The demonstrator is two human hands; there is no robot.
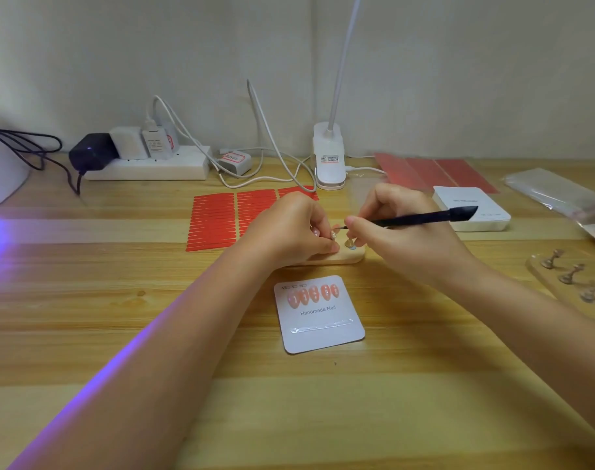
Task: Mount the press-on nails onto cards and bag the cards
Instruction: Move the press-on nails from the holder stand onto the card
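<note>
While my left hand (289, 228) hides the holder (352, 256), its fingers pinch something I cannot identify; right fingers (353, 222) pinch the black tool (425, 217). The card (319, 313) with five nails (313, 294) lies nearer me, bare table (323, 418) around it.

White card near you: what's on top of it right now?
The white card carries five pink press-on nails in a row along its top edge, the print "Handmade Nail", and a clear adhesive strip lower down, still bare. Nothing covers the card.
</note>
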